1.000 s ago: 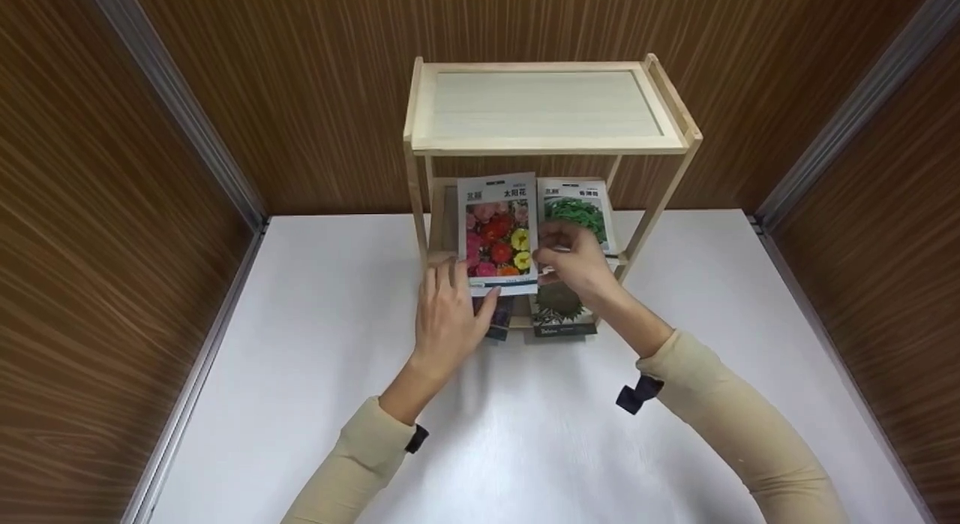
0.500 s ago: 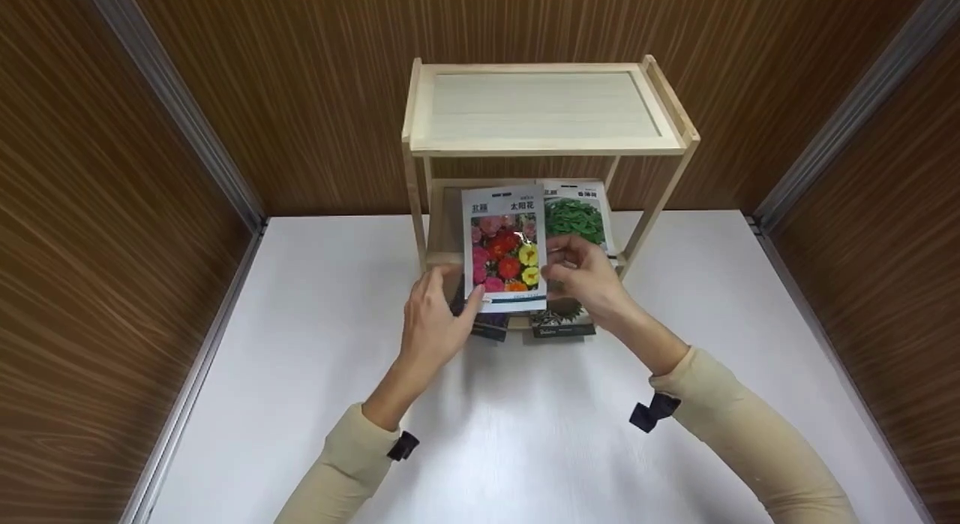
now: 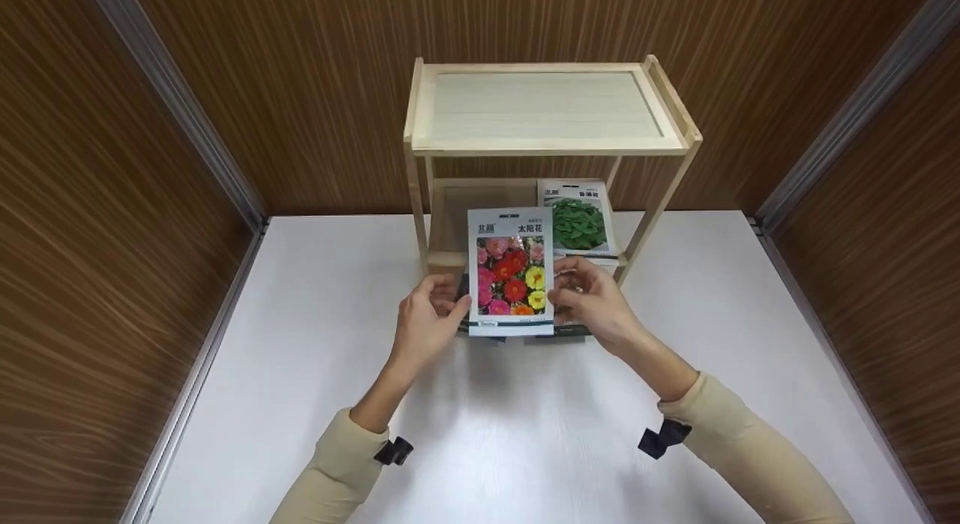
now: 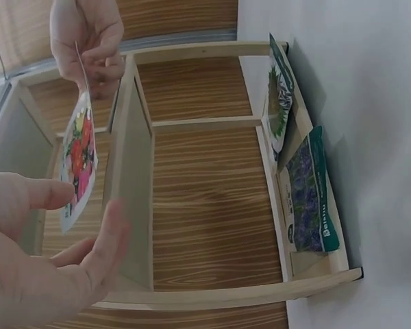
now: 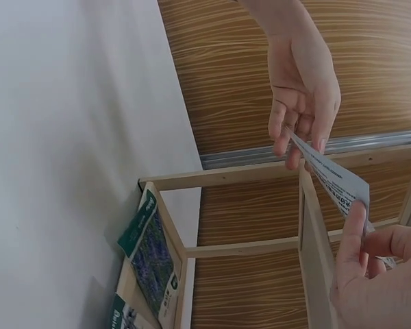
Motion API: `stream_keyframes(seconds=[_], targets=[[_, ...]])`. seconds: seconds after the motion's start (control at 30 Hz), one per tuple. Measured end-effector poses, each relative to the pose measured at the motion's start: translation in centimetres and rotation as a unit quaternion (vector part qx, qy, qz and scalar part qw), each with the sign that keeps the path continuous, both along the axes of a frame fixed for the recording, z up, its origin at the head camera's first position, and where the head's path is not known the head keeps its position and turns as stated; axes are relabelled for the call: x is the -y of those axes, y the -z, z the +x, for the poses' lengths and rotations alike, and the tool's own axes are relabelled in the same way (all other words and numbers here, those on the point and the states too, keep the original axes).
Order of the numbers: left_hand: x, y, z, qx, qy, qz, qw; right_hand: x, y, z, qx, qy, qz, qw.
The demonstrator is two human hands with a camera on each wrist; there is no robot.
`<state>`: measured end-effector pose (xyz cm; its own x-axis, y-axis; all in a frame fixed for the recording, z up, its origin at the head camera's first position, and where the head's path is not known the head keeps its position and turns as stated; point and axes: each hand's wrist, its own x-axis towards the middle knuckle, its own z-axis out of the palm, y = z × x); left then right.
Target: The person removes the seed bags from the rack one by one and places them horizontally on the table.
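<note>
A white seed packet [image 3: 511, 272] with a picture of red, pink and yellow flowers is held upright in front of the wooden rack. My right hand [image 3: 600, 302] pinches its right edge between thumb and fingers; the right wrist view shows the thumb on one face of the packet [image 5: 335, 181]. At the left edge is my left hand [image 3: 426, 321], its thumb tip right at the packet. In the left wrist view the fingers of this left hand [image 4: 55, 253] stand spread, with a gap to the packet [image 4: 79, 161].
The pale wooden rack [image 3: 551, 143] stands against the back wall. On its middle shelf, at right, leans a green-leaf seed packet [image 3: 576, 222]. A purple-flower packet [image 4: 305, 192] and a sunflower packet [image 4: 277, 106] lean on the bottom level. White tabletop [image 3: 495, 449] extends in front.
Both hands have moved down and toward me with the flower seed packet, off the middle shelf's left side. My left thumb has slid from the packet's front to its edge.
</note>
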<state>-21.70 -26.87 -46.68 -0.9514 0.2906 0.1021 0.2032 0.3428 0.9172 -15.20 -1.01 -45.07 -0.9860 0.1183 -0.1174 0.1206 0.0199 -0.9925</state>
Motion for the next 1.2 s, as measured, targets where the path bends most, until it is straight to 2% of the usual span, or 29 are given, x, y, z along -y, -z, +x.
stream_keyframes(seconds=[0.4,0.8,1.2], targets=[[0.4,1.0,0.5,0.078,0.054,0.045,0.9945,0.6,2.1,1.4,0.016,-0.016,-0.036,0.9991],[1.3,2.0,0.9,0.101,0.060,0.044,0.9921,1.3,3.6,2.2,0.019,-0.035,-0.061,0.9973],[1.9,3.2,1.4,0.127,0.070,0.056,0.9878,1.7,5.3,3.0,0.037,-0.024,-0.064,0.9970]])
